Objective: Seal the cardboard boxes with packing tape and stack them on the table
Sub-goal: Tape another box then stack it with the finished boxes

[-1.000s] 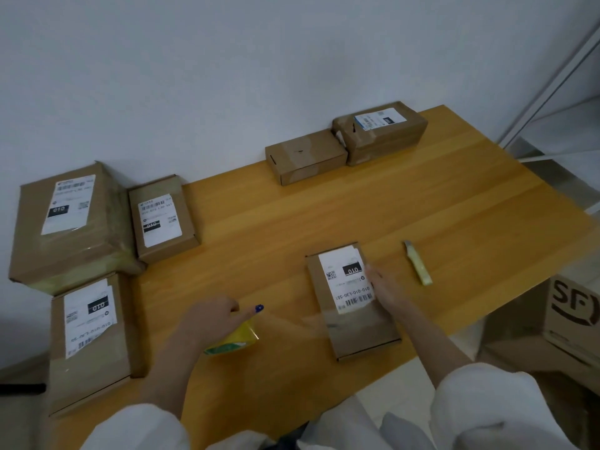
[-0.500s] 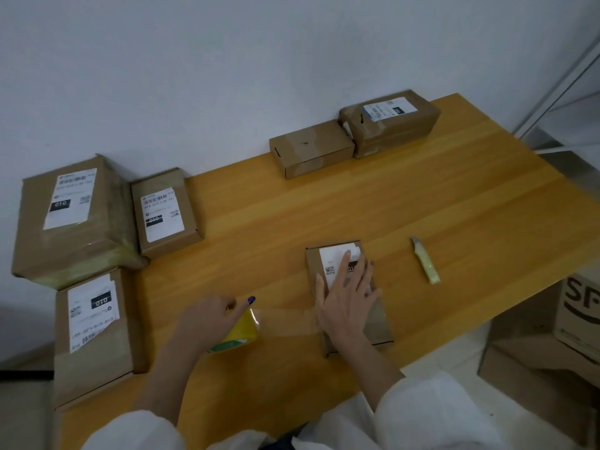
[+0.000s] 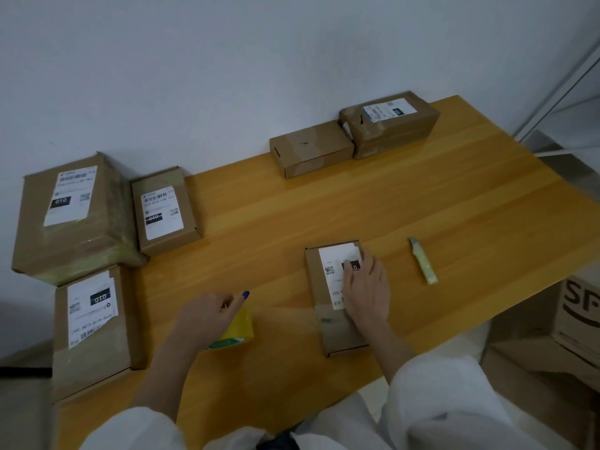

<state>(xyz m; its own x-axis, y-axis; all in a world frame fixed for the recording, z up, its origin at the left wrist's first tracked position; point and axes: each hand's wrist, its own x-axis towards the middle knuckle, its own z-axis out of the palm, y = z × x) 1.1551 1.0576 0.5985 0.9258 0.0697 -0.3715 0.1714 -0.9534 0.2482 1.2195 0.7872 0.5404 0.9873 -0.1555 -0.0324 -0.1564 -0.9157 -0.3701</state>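
While a strip of clear tape [image 3: 282, 315] stretched from the roll to its near end, the small box [image 3: 339, 336] lay flat near the front edge of the worktop [image 3: 324, 209], where it had been a second before. The right hand [image 3: 368, 292] had changed its hold. From the box's right edge it had spread flat over the lid, then drew towards the right side, its fingers [image 3: 352, 269] pressing down on the white label [image 3: 332, 264] without curling around anything. The left hand [image 3: 204, 315] kept its grip on the yellow tape roll [image 3: 238, 326], well to the left of the box, with the strip uncut. The sealing of this box appeared to be under way but not finished. A yellow-handled knife [image 3: 425, 267] lay untouched just to the right. Three labelled boxes [image 3: 164, 209] sat at the left end and two more boxes [image 3: 310, 149] stood by the wall, none of them stacked.
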